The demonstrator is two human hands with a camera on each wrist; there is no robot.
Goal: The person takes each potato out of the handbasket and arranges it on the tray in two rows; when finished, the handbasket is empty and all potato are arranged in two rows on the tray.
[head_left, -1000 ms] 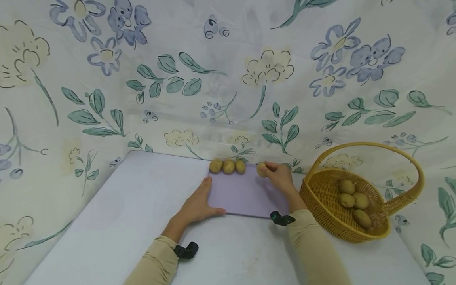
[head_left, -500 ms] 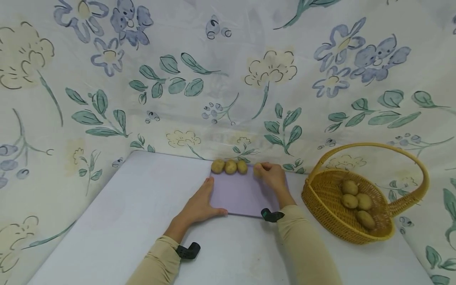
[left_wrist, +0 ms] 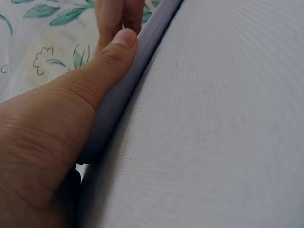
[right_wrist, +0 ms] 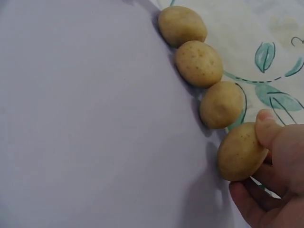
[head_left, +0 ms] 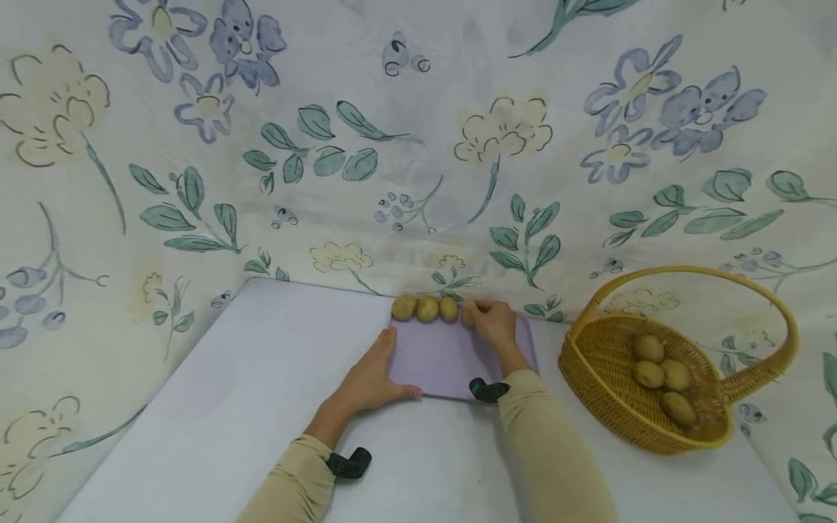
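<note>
My right hand [head_left: 495, 325] pinches a potato [right_wrist: 242, 152] between thumb and fingertips at the far edge of a flat lilac board [head_left: 434, 356]. To its left, three potatoes form a row along that edge: one on the left [head_left: 404, 308], a middle one [head_left: 428, 309] and a smaller one [head_left: 448, 309] nearest the held potato. In the right wrist view a narrow gap shows between the held potato and its neighbour. My left hand [head_left: 369, 381] rests at the board's near left corner, fingers along the left side. Its thumb [left_wrist: 107, 64] lies straight along the near edge in the left wrist view.
A wicker basket [head_left: 601, 399] with a tall arched handle stands on the right of the white table [head_left: 216, 392]. Several potatoes [head_left: 676, 375] lie in it. Flower-printed cloth [head_left: 418, 167] hangs behind the table, close to the board's far edge.
My right hand has moved left with the potato, bringing it closer to the row of three. My left hand keeps its place at the board's corner. The whole view has shifted slightly.
</note>
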